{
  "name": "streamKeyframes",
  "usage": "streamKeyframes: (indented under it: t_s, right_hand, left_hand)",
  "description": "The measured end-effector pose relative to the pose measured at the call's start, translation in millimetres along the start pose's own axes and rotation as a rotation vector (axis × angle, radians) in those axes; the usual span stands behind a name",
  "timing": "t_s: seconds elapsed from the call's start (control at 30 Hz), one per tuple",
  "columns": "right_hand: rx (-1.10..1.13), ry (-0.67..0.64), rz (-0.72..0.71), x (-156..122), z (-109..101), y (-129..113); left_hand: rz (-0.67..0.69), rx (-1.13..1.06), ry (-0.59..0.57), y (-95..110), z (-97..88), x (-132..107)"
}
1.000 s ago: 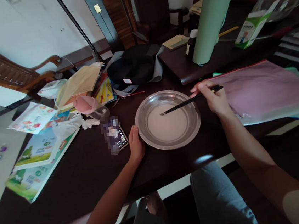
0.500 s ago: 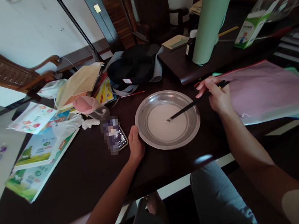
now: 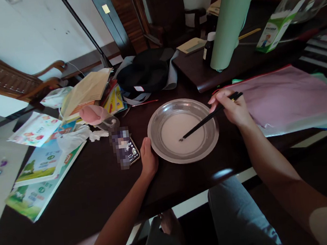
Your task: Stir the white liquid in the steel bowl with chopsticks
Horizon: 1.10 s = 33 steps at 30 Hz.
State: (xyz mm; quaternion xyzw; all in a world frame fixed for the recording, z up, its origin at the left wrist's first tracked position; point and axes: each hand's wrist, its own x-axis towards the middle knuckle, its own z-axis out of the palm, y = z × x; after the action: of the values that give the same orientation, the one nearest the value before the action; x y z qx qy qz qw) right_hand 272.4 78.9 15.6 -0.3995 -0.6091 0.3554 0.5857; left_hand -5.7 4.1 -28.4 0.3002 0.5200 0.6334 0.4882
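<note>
A round, shallow metal bowl [image 3: 156, 148] with a wide rim stands on the dark table, holding a cloudy white liquid [image 3: 173, 127]. My left hand [image 3: 149, 159] grips the bowl's left edge, its fingers partly hidden. Black chopsticks [image 3: 200, 124], held close together, slant down into the liquid, their tips near the middle. My right hand [image 3: 232, 106] is closed around their upper ends, beyond the bowl's right rim. A lit phone [image 3: 130, 149] lies just left of my left hand.
A pink-lidded cup [image 3: 97, 117] lies near books [image 3: 43, 162] and papers on the left. Behind the bowl sits a black bag [image 3: 143, 72]. A green flask [image 3: 231, 25] and dark bottle [image 3: 208, 49] stand on a raised board. To the right is a pink folder [image 3: 292, 101].
My right hand has shifted slightly left and toward me. The chopstick tips have moved left and a little nearer through the liquid. My left hand and the bowl stay put.
</note>
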Motion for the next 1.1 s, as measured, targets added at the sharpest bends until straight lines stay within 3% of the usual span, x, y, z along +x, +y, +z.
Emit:
streamKeyframes:
  t_s: [0.1,0.23,0.3,0.43,0.5,0.63,0.7,0.9,1.1]
  right_hand:
    - [-0.028,-0.058,0.013,-2,2,-2]
    - [-0.024,0.126,-0.066,3,-2,2]
    - [0.014,0.143,-0.079,3,-3,3]
    - [0.020,-0.067,-0.003,-2,0,-1]
    - [-0.023,-0.102,-0.002,-3,1,-3]
    - [-0.047,0.108,-0.081,2,-2,1]
    - [-0.005,0.148,-0.092,3,-4,3]
    - [0.016,-0.129,0.003,-4,1,-3]
    - [-0.026,0.128,-0.105,2,-4,2]
  left_hand:
    - [0.016,0.019,-0.005,2,0.4,-1]
    - [0.012,0.043,-0.005,5,2.6,-2]
    - [0.008,0.027,-0.011,5,3.1,-2]
    - [0.000,-0.004,0.001,4,3.4,-1]
    - [-0.001,0.003,0.014,6,4.3,-2]
    - [-0.020,0.037,0.027,10,7.0,-4]
    - [-0.029,0.036,0.040,11,7.6,-4]
    - [0.008,0.037,0.000,7,4.5,-2]
    - [0.047,0.033,-0.012,3,0.6,-1]
